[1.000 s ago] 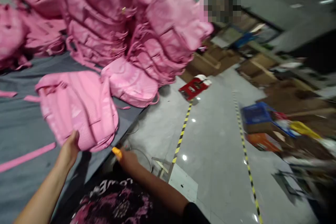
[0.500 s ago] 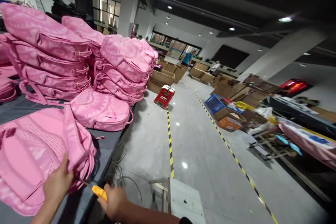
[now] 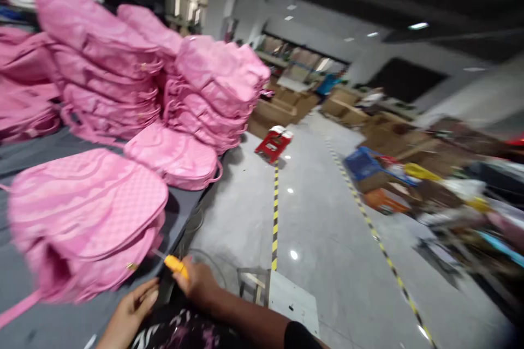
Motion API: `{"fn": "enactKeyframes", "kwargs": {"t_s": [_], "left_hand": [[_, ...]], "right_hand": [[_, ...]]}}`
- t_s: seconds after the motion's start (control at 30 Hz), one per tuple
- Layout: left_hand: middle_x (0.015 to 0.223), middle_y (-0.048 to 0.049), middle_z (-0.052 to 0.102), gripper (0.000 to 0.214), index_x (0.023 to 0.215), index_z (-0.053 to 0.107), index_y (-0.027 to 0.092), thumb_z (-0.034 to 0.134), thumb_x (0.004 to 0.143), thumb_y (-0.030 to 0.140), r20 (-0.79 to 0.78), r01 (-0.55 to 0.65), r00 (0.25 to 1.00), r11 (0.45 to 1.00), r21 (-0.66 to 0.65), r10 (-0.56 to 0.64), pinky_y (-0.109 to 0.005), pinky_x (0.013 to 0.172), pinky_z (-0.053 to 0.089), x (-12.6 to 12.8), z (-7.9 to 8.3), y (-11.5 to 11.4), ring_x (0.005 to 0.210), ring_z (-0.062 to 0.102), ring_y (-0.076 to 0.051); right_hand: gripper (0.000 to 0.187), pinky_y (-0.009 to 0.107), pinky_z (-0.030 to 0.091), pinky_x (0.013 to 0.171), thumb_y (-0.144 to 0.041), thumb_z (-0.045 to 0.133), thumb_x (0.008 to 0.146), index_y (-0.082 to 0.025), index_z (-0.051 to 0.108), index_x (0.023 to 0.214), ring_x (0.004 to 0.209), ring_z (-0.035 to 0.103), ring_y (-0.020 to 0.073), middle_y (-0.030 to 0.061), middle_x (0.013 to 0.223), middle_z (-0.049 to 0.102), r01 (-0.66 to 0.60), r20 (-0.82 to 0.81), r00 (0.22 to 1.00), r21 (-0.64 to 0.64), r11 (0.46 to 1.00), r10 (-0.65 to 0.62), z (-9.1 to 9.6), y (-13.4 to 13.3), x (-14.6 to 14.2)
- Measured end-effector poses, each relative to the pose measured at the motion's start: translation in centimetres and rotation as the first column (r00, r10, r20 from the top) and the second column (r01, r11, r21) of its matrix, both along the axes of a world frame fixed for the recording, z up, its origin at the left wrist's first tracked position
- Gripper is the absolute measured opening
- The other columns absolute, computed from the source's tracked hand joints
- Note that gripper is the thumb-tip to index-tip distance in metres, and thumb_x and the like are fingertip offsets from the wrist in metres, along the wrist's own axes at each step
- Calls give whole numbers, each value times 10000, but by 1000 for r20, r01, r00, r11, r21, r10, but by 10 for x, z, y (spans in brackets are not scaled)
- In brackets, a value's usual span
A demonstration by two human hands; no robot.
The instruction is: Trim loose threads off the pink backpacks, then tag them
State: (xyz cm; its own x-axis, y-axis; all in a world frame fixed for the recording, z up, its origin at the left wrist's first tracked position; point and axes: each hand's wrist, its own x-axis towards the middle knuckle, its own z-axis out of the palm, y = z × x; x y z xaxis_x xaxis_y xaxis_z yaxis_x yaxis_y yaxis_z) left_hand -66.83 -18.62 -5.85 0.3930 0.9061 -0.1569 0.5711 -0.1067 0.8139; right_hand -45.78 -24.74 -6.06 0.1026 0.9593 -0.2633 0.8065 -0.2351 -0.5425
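Observation:
My right hand [image 3: 200, 283] is closed around the yellow handle of a tool [image 3: 177, 266] with a thin metal shaft; its exact kind is unclear. The blurred shaft points at the near right side of a pink backpack [image 3: 94, 202], and I cannot tell whether it touches. The backpack lies front side up on the dark-covered table [image 3: 82, 332], with a small gold-coloured zip pull near its edge. My left hand [image 3: 137, 305] is just off the bag's near corner, fingers loosely bent and slightly apart from the thumb, with nothing visible in it.
Another pink backpack [image 3: 172, 155] lies behind, before tall stacks of pink backpacks [image 3: 110, 65]. Right of the table, a white-topped stool [image 3: 292, 300] stands on the floor. Farther off are a red stool [image 3: 273, 144], striped floor tape, a blue crate [image 3: 362, 163], cardboard boxes and a person in blue [image 3: 327, 84].
The near backpack has been turned over from its strap side to its front side. My left hand has let go of it and moved right and down. The view has swung left.

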Motion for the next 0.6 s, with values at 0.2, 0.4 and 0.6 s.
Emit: {"fn": "enactKeyframes", "kwargs": {"t_s": [0.2, 0.4, 0.6], "left_hand": [[1559, -157, 345, 738, 1468, 429, 213, 692, 786, 312, -519, 257, 852, 806, 534, 71, -622, 1172, 214, -32, 21, 26, 1458, 273, -387], [1370, -149, 586, 428, 1325, 584, 190, 465, 953, 366, -528, 266, 844, 779, 568, 97, -566, 1169, 247, -25, 30, 90, 1376, 436, -309], [1527, -294, 323, 850, 1498, 352, 116, 694, 774, 399, -674, 388, 739, 817, 427, 1, -602, 1070, 353, 34, 45, 87, 1422, 309, -449]], "right_hand": [[387, 301, 449, 723, -393, 384, 977, -139, 560, 1209, 952, 691, 270, 141, 1034, 722, 65, -122, 989, -132, 989, -81, -47, -12, 26], [557, 319, 451, 675, -562, 274, 948, -154, 592, 1151, 854, 690, 281, 129, 912, 724, 117, -208, 969, -80, 990, -131, -34, -35, 40], [628, 322, 497, 732, -618, 293, 925, -152, 637, 1168, 882, 691, 267, 126, 972, 732, 248, -342, 911, 12, 969, -229, -22, -22, 20]]}}
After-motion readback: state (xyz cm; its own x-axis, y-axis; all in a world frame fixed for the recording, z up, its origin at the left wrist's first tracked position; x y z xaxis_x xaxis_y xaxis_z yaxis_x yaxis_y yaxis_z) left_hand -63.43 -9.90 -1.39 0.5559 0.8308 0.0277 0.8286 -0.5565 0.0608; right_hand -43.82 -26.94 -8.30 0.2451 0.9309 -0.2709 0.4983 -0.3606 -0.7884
